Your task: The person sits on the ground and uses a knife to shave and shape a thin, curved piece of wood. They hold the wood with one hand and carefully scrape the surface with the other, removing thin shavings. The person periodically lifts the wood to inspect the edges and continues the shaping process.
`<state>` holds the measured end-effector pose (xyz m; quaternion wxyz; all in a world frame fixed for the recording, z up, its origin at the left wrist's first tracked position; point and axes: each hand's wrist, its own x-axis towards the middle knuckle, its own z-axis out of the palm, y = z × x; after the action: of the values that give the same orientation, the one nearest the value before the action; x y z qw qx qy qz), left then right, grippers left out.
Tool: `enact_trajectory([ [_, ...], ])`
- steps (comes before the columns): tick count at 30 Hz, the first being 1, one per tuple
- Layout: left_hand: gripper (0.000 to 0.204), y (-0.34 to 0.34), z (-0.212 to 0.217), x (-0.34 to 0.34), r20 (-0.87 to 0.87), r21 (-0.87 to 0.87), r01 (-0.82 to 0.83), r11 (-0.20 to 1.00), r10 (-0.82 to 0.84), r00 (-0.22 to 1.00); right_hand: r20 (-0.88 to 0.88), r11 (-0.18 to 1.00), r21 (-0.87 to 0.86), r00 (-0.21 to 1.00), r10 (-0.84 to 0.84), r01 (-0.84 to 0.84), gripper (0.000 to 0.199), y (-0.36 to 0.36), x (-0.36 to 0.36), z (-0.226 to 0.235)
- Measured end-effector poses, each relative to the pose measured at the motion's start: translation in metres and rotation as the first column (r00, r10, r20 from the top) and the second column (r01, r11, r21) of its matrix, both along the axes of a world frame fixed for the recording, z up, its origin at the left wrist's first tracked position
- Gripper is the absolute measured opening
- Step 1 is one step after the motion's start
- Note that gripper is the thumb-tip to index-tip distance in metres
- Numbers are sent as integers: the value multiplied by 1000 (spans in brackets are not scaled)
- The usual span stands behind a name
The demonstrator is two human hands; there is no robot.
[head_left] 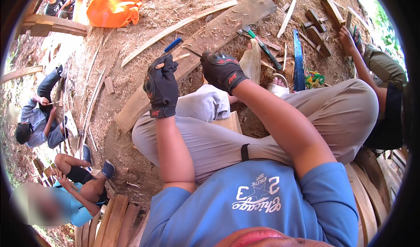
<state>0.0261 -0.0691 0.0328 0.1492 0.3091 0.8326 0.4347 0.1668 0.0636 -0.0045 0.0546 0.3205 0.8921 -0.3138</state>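
My left hand (162, 87), in a black glove, is closed around a small pale wooden stick (181, 56); its tip sticks out toward my right hand. My right hand (220, 70), gloved the same way, grips a knife whose thin dark blade (191, 50) points up and left toward the stick. The glove hides the knife's handle. Both hands are held above my lap, over a long wooden board (238, 21) strewn with curled shavings. A blue pen-like object (173, 45) lies beside the board, just beyond my left hand.
A green-and-black hammer-like tool (264, 50) and a long blue strip (299, 63) lie to the right. An orange bag (113, 9) sits at the far left. People work on both sides, one by wood blocks (318, 39). Planks (114, 218) are stacked near me.
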Motion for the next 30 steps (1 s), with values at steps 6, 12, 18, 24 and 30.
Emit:
enact_trajectory([
  [6,35,3,-9,2,-271,-147,27,989,-67,960,-193,998,22,980,-57,62,17,-9,-11,-19],
  [12,36,8,-3,7,-279,-252,32,967,-104,955,-473,970,230,880,43,76,11,-24,-28,-5],
  [18,33,1,-15,6,-226,-176,21,984,-62,972,-377,988,154,925,36,24,14,-29,-32,-24],
  [24,28,-2,-12,2,-19,-80,-35,996,34,999,-339,978,207,936,97,-27,17,-27,-41,-48],
  [30,25,-8,-28,-3,-91,-26,16,1000,-19,996,-21,978,206,1000,9,-4,22,-6,-6,-111],
])
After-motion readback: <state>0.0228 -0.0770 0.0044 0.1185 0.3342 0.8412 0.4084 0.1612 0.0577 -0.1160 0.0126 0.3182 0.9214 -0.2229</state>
